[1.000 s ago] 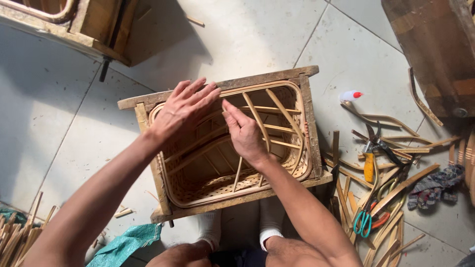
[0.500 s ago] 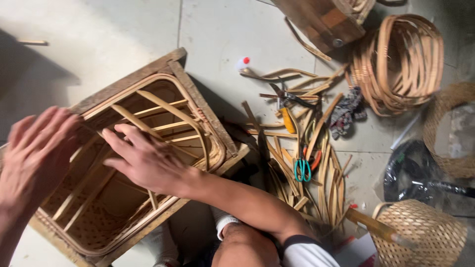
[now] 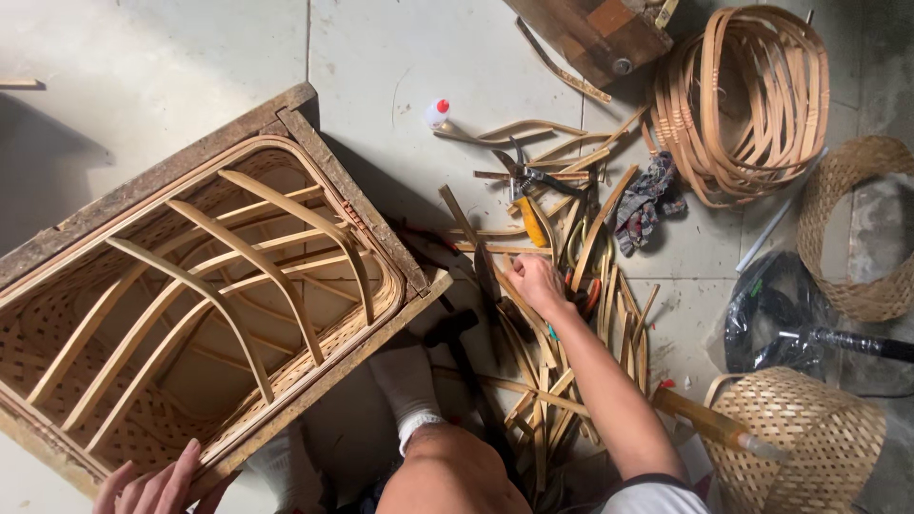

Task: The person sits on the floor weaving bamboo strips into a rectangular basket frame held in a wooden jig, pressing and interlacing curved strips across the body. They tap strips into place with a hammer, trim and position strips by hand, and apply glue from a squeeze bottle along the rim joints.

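**Right hand in the bamboo strips, left hand on the frame**

The right hand (image 3: 535,282) reaches into a loose pile of bamboo strips (image 3: 562,381) on the floor, fingers curled down among them; whether it grips one cannot be told. A black-headed hammer (image 3: 455,335) lies just left of that hand, beside a socked foot (image 3: 407,392). The left hand (image 3: 157,487) rests with fingers spread on the near corner of the wooden mould frame (image 3: 314,143), which holds a half-woven bamboo basket (image 3: 209,305) with curved ribs across it. Just beyond the right hand lie yellow-handled pliers (image 3: 528,205) and a crumpled glove (image 3: 643,200). Farther off are a small white bottle with a red cap (image 3: 437,111) and a coil of bamboo hoops (image 3: 747,105). To the right stand two woven baskets (image 3: 809,438).
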{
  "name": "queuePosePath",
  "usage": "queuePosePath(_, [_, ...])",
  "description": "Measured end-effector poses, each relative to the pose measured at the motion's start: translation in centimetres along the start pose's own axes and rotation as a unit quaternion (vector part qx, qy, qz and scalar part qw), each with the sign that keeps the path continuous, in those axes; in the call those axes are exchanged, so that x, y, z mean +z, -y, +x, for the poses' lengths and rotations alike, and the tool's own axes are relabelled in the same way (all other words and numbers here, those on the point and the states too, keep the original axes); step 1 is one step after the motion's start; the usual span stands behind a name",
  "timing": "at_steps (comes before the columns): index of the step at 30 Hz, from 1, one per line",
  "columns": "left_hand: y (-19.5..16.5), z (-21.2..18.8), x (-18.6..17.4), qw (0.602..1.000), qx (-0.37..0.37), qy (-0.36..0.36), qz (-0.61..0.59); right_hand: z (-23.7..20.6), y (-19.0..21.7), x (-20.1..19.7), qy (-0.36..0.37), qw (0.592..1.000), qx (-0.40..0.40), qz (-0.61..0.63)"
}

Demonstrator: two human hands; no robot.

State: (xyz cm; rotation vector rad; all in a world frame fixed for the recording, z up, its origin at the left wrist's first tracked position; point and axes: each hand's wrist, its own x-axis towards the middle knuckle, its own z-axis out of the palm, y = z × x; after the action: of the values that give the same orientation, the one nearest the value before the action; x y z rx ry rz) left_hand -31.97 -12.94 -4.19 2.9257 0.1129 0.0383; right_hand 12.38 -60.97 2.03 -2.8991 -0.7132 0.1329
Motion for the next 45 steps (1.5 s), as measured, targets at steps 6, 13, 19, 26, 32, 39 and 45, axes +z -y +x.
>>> queuePosePath(6, [-3.5,2.5,-3.9,0.995,-0.095,0.019,0.002,3.1,0.1,-5.6,-0.057,0.957,0.133,0.251])
queuePosePath(13, [-7.5,7.9,-9.7,0.992,-0.033,-0.051,-0.113,6.5,13.2,-11.2,-0.193,0.890,-0.051,0.411])
queuePosePath(19, [-8.2,10.2,-11.4,0.986,-0.037,-0.070,-0.147,11.8,35.5,-3.8,-0.054,0.773,-0.176,0.607])
queuePosePath(26, [-6.9,10.1,-11.1,0.984,-0.014,-0.081,-0.159,10.7,42.7,1.7,0.022,0.810,-0.126,0.573])
queuePosePath(32, [-6.3,9.5,-10.6,0.983,-0.019,-0.062,-0.171,10.1,41.8,3.5,0.034,0.827,-0.099,0.553])
queuePosePath(39, [-6.2,9.5,-10.3,0.983,-0.008,-0.049,-0.176,10.3,41.1,3.7,0.062,0.869,-0.147,0.468])
queuePosePath(45, [3.9,18.1,-11.8,0.970,-0.044,-0.195,-0.140,11.4,41.9,2.0,0.104,0.892,-0.161,0.410])
